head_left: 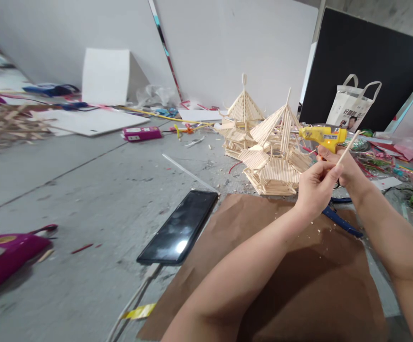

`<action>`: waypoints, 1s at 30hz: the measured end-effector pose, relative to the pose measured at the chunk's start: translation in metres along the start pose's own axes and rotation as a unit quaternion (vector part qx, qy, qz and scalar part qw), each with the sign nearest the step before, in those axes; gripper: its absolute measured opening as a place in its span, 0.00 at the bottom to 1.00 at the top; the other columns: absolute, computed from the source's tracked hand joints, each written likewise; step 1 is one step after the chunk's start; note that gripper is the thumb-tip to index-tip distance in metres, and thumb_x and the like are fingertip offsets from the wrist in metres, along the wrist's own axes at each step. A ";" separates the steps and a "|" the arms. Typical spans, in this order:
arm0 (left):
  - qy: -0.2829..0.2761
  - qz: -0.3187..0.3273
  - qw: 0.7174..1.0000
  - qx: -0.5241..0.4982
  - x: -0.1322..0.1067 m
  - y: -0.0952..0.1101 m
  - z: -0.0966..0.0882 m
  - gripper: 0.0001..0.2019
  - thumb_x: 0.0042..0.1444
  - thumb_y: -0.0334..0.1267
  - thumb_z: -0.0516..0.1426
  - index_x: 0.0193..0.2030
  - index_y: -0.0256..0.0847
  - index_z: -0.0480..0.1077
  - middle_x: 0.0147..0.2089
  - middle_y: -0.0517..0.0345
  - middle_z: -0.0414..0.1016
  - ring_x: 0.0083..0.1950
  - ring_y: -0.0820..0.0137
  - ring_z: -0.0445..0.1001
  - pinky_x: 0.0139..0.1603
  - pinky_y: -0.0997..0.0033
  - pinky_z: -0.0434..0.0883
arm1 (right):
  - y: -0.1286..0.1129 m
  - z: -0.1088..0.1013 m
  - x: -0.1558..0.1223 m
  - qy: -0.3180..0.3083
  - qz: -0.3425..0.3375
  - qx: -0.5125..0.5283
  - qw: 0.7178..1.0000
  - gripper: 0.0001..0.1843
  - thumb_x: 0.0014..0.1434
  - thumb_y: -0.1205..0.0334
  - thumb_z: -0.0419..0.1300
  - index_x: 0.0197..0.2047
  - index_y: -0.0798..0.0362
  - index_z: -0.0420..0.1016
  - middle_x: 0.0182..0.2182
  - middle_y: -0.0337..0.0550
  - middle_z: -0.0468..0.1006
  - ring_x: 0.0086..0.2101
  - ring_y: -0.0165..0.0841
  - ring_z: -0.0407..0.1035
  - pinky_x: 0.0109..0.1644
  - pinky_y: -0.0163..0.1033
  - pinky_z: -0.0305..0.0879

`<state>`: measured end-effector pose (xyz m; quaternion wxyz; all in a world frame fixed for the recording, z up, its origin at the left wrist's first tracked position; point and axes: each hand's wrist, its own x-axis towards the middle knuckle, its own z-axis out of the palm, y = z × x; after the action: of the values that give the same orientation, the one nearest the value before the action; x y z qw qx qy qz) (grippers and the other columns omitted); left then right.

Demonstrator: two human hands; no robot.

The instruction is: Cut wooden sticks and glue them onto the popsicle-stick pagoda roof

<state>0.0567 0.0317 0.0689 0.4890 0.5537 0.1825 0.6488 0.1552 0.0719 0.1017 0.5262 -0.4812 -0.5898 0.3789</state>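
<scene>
Stick [347, 148] pinched in my left hand [315, 187], my right hand [347, 170] gripping glue gun [321, 135], just beside model pavilion [272, 161], white bag [352, 108] contents hidden, phone [180, 228] at edge of brown paper [299, 275], bare floor [85, 190] leftward.

A thin, pale wooden stick [348, 148] slants up and to the right, just right of the stick-built pavilion model [276, 166], its lower end pinched in the fingers of the left hand [315, 187]. A yellow glue gun [322, 136] sits level near the model's roof, nozzle pointing left toward it, an orange lamp glowing on its body, its handle dropping behind the right hand [347, 168].
</scene>
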 end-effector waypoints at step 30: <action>0.000 -0.009 1.000 0.018 -0.001 -0.001 -0.001 0.12 0.50 0.46 0.56 0.27 0.38 0.68 0.19 0.66 0.56 0.21 0.80 0.52 0.21 0.77 0.55 | 0.002 -0.001 -0.005 0.016 0.000 0.014 1.000 0.16 0.42 0.50 0.65 0.25 0.51 0.66 0.21 0.35 0.64 0.22 0.26 0.55 0.24 0.36 0.52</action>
<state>0.0560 0.0318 0.0677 0.4847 0.5608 0.1986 0.6412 0.1566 0.0675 0.0990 0.5423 -0.4798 -0.5760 0.3794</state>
